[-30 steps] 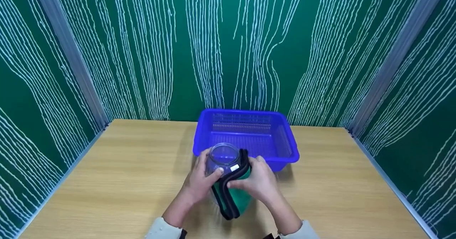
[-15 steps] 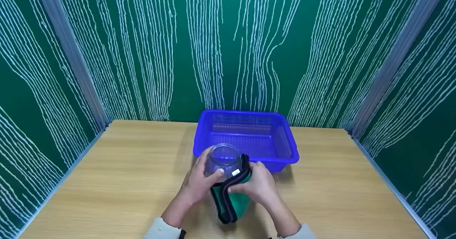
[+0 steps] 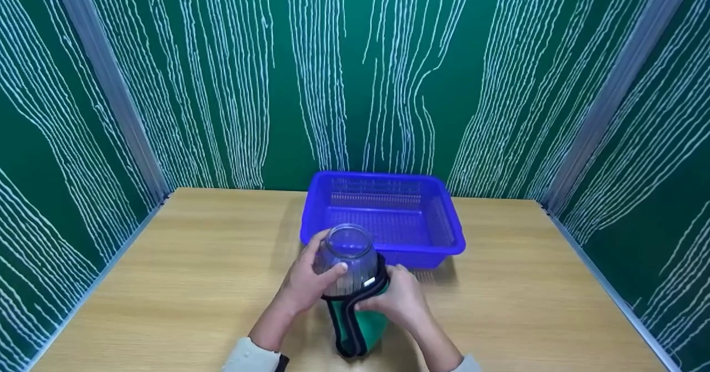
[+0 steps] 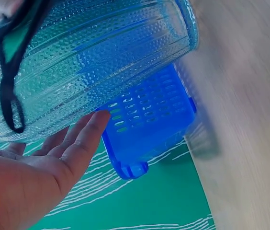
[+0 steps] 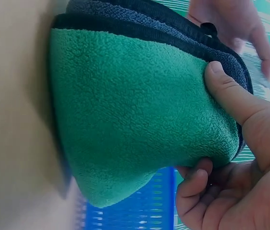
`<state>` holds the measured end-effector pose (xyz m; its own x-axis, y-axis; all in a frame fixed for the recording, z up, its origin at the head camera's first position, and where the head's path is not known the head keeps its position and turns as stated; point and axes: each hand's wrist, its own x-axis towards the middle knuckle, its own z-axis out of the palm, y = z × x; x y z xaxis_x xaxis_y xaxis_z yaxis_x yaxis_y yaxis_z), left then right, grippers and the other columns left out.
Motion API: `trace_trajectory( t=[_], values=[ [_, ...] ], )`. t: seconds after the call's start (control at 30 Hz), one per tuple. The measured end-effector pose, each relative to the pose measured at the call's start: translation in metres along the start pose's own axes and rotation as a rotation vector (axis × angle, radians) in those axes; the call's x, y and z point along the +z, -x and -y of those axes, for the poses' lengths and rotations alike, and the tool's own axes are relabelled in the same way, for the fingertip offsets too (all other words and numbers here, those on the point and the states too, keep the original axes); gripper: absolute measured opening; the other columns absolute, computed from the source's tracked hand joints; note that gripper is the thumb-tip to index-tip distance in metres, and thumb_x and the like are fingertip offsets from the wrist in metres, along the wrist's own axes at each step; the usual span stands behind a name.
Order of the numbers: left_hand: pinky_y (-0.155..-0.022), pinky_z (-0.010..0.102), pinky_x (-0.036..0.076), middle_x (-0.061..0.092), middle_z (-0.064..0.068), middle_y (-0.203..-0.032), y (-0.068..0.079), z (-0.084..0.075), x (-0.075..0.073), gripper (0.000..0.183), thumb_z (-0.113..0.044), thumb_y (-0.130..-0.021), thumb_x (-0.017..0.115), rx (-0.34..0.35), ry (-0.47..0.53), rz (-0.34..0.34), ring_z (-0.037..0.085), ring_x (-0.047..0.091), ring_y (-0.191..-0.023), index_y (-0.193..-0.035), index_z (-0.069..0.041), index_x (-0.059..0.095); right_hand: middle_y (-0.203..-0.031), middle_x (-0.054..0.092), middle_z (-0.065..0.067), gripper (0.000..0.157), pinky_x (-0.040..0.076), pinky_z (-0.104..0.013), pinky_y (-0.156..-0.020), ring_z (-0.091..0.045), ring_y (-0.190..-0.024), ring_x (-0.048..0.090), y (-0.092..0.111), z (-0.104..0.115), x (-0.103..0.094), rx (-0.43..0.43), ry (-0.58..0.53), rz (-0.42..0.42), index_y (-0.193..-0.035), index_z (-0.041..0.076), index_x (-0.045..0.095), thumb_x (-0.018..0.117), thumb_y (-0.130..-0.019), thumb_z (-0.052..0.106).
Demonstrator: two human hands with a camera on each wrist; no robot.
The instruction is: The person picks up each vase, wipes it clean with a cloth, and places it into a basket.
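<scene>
On the near half of a wooden table, a clear glass jar was held between two bare hands, its round end turned up, just short of a blue plastic basket. The jar's far left side was gripped by the left hand, with the thumb laid across the front and the other fingers set round the side. Against the near right side of the jar, a folded green cloth with a black border and a grey inner face was pinched between the thumb and curled fingers of the right hand. A small white tag was seen at the cloth's upper edge, while its lower corner was left hanging toward the near side. A dark cord loop was caught by the left wrist view in front of the textured glass. Whether the jar's lower end was touching the table could not be told. Light cuffs were worn at both wrists. At the far side, the scene was closed off by a green wall streaked with white lines.
</scene>
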<state>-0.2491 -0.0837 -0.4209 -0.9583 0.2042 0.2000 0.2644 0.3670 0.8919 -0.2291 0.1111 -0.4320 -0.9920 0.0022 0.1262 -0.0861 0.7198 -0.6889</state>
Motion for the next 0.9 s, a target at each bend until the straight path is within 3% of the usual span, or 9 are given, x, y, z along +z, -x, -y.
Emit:
trace_trajectory(
  t=[0.17, 0.4, 0.63, 0.9],
  values=[
    [-0.101, 0.053, 0.023, 0.034, -0.009, -0.134, 0.000, -0.002, 0.001, 0.054, -0.045, -0.080, 0.054, 0.030, 0.044, 0.010, 0.019, 0.030, -0.126, -0.127, -0.043, 0.028, -0.099, 0.061, -0.006, 0.085, 0.042, -0.042, -0.086, -0.024, -0.096, 0.054, 0.000, -0.011, 0.009, -0.001, 0.000, 0.013, -0.105, 0.009, 0.060, 0.081, -0.035, 0.052],
    [-0.099, 0.049, 0.031, 0.042, -0.005, -0.129, -0.001, -0.006, -0.002, 0.054, -0.040, -0.077, 0.059, 0.048, 0.103, 0.005, 0.019, 0.038, -0.121, -0.126, -0.032, 0.036, -0.097, 0.061, -0.005, 0.080, 0.043, -0.042, -0.085, -0.022, -0.094, 0.055, -0.003, -0.020, 0.019, 0.007, -0.024, 0.065, -0.103, 0.009, 0.061, 0.082, -0.036, 0.048],
    [-0.098, 0.047, 0.033, 0.047, -0.002, -0.126, -0.002, -0.006, -0.004, 0.054, -0.039, -0.075, 0.062, 0.027, 0.097, 0.001, 0.018, 0.042, -0.117, -0.123, -0.031, 0.039, -0.104, 0.061, -0.003, 0.087, 0.040, -0.042, -0.090, -0.021, -0.100, 0.054, -0.001, -0.024, 0.023, 0.009, -0.053, 0.065, -0.112, 0.014, 0.057, 0.080, -0.037, 0.053],
    [-0.098, 0.048, 0.033, 0.046, -0.002, -0.126, -0.001, -0.006, -0.004, 0.057, -0.043, -0.074, 0.063, 0.012, 0.098, -0.008, 0.018, 0.041, -0.117, -0.124, -0.031, 0.038, -0.111, 0.059, -0.002, 0.093, 0.038, -0.044, -0.092, -0.023, -0.106, 0.052, 0.003, -0.014, 0.015, 0.019, -0.065, 0.018, -0.118, 0.016, 0.052, 0.079, -0.038, 0.055]
  ],
)
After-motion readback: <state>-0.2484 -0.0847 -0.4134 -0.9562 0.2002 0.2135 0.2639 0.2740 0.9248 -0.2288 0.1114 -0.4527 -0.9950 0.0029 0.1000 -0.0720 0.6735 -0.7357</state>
